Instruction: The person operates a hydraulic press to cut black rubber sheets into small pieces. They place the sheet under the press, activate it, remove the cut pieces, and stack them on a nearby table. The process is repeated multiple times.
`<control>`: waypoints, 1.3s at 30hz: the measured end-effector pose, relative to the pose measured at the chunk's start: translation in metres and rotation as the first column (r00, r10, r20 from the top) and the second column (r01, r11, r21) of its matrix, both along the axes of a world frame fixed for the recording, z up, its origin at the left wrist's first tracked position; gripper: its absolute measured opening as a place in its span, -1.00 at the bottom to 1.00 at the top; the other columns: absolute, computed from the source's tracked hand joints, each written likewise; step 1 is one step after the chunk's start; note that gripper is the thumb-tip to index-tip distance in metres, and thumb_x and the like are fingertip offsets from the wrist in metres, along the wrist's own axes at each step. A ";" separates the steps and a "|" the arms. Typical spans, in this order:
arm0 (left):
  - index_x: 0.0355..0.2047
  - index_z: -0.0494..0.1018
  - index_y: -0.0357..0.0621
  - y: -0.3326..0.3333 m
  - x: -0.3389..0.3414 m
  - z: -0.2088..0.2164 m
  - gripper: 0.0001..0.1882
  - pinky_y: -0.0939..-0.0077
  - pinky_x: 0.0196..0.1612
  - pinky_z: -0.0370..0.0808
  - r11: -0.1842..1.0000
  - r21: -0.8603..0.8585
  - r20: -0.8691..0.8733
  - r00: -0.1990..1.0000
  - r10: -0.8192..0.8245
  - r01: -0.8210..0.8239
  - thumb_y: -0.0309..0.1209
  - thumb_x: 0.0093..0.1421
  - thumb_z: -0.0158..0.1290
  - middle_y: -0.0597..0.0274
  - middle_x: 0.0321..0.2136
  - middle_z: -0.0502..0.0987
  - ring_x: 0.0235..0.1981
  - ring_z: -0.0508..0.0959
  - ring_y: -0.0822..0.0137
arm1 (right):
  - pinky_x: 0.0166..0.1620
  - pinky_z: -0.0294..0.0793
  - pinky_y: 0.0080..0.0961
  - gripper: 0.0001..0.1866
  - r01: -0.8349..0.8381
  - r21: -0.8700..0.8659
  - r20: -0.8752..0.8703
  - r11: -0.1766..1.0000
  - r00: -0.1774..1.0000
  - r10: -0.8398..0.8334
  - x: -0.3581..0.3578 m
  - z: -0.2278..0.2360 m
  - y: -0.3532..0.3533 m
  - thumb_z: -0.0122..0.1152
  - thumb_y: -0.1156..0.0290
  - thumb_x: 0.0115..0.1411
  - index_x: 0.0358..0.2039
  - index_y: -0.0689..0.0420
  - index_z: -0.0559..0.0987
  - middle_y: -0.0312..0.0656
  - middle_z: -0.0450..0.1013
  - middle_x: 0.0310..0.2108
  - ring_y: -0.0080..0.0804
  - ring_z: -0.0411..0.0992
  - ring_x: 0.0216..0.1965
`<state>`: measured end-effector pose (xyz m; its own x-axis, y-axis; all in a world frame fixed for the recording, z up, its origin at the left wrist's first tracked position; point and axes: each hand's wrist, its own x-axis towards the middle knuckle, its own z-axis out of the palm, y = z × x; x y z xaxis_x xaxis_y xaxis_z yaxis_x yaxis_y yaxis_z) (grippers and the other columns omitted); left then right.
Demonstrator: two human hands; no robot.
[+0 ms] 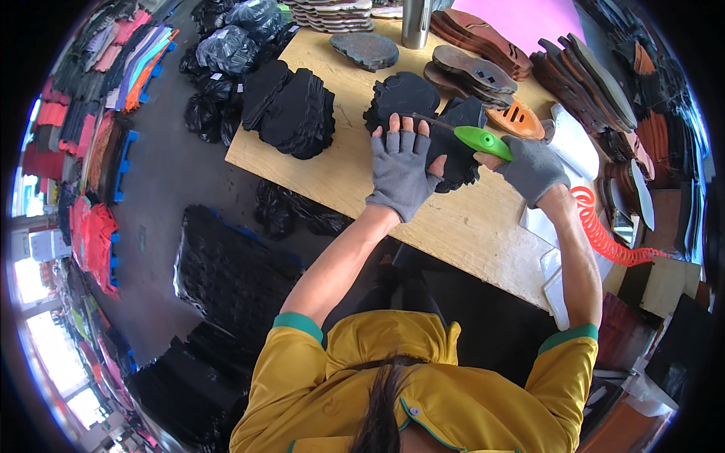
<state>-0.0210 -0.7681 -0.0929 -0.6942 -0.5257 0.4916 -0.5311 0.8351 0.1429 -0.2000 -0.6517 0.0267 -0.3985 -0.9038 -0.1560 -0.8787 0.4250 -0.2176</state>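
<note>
My left hand [402, 170], in a grey fingerless glove, lies flat with its fingers spread on a pile of black cut sheet pieces [458, 175]. In my right hand [529, 167], gloved the same way, is a green air blow gun [483, 140]. Its thin nozzle points left, over the pieces just past my left fingertips. Another black pile [406, 96] lies right behind my left hand, partly covered by it. Further left on the table sits a taller stack of black pieces [291, 109] with jagged edges.
Brown sole-shaped plates [483, 41] and an orange slotted piece [516, 119] lie on the wooden table [483, 249]. A steel flask [416, 23] stands at the back. A red coiled hose [604, 234] runs beside my right forearm. Black bags [226, 51] sit on the floor.
</note>
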 end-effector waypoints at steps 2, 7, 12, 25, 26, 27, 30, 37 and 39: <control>0.11 0.40 -0.25 0.000 0.000 0.001 -0.35 -0.13 0.27 0.04 1.000 -0.020 -0.001 1.000 -0.008 0.008 -0.02 0.16 0.06 -0.18 0.14 0.34 0.25 0.23 -0.13 | -0.30 0.44 -0.27 -0.39 0.021 0.004 0.035 1.000 0.999 -0.021 0.003 -0.004 -0.005 0.20 -0.24 0.13 -0.39 0.17 0.61 -0.04 0.53 -0.50 -0.13 0.51 -0.43; 0.10 0.41 -0.26 -0.001 0.001 0.000 -0.36 -0.13 0.26 0.05 1.000 -0.015 -0.002 1.000 -0.009 0.009 -0.02 0.17 0.05 -0.19 0.15 0.34 0.25 0.24 -0.13 | -0.28 0.44 -0.22 -0.40 0.080 0.026 0.063 0.996 0.995 -0.081 -0.003 -0.016 -0.003 0.18 -0.23 0.14 -0.32 0.17 0.58 0.00 0.53 -0.46 -0.04 0.52 -0.38; 0.11 0.40 -0.25 -0.001 0.000 0.001 -0.38 -0.14 0.26 0.07 1.000 -0.023 -0.012 1.000 -0.008 0.008 -0.02 0.22 0.01 -0.21 0.16 0.33 0.25 0.24 -0.14 | -0.20 0.46 -0.13 -0.40 0.336 -0.203 0.061 0.920 0.942 -0.331 -0.023 -0.048 0.039 0.21 -0.18 0.15 -0.16 0.16 0.48 0.08 0.51 -0.28 0.07 0.52 -0.25; 0.18 0.33 -0.20 -0.006 -0.001 -0.008 -0.36 -0.14 0.25 0.10 0.995 -0.095 0.058 0.998 -0.005 0.011 0.04 0.28 -0.07 -0.10 0.21 0.31 0.29 0.20 -0.08 | -0.05 0.49 -0.06 -0.30 0.814 -0.140 -0.063 0.563 0.560 -0.826 -0.075 -0.182 0.195 0.46 0.03 -0.08 -0.04 0.19 0.40 0.19 0.24 0.12 0.18 0.45 -0.08; 0.21 0.31 -0.16 -0.007 -0.002 -0.007 -0.36 -0.14 0.25 0.10 0.997 -0.071 0.122 0.992 0.023 -0.014 0.04 0.28 -0.08 -0.08 0.21 0.31 0.30 0.19 -0.08 | 0.03 0.42 -0.04 -0.29 0.804 -0.188 -0.095 0.564 0.557 -0.825 -0.073 -0.182 0.204 0.46 0.06 -0.10 -0.01 0.18 0.42 0.20 0.25 0.14 0.16 0.41 0.01; 0.17 0.34 -0.20 -0.007 -0.002 -0.003 -0.36 -0.19 0.24 0.09 1.000 -0.015 0.084 0.996 -0.008 0.010 0.03 0.27 -0.06 -0.14 0.21 0.32 0.30 0.19 -0.12 | 0.12 0.31 -0.02 -0.29 0.749 -0.345 -0.205 0.565 0.528 -0.824 -0.065 -0.184 0.207 0.44 0.10 -0.10 0.03 0.17 0.43 0.18 0.29 0.13 0.11 0.34 0.09; 0.21 0.27 -0.21 -0.006 0.003 0.018 -0.36 -0.12 0.21 0.14 0.986 0.166 -0.053 0.999 -0.008 0.016 -0.07 0.25 0.06 -0.14 0.22 0.27 0.26 0.24 -0.11 | -0.01 0.32 -0.08 -0.47 0.533 -0.648 -0.125 0.544 0.631 -0.766 -0.029 -0.181 0.219 0.40 0.28 -0.03 -0.05 0.14 0.44 0.09 0.35 0.03 0.07 0.35 0.02; -0.32 0.42 -0.29 0.068 0.052 0.025 -0.91 0.12 0.00 0.34 0.942 0.179 -0.508 0.846 -0.159 0.284 -0.56 0.19 0.10 0.04 -0.20 0.46 -0.09 0.43 0.05 | -0.24 0.36 -0.16 -0.83 0.583 -0.584 0.117 0.564 0.749 -0.653 0.152 -0.202 0.247 0.27 0.43 0.07 -0.38 0.09 0.44 -0.10 0.39 -0.41 -0.01 0.35 -0.32; -0.38 0.41 -0.19 0.106 0.063 0.002 -0.92 0.07 -0.04 0.35 0.834 0.295 -0.487 0.824 -0.289 0.467 -0.55 0.16 0.11 0.09 -0.28 0.47 -0.17 0.45 0.06 | -0.21 0.35 -0.18 -0.85 0.626 -0.536 0.257 0.566 0.760 -0.597 0.206 -0.213 0.258 0.26 0.43 0.02 -0.41 0.04 0.45 -0.17 0.43 -0.37 -0.07 0.38 -0.29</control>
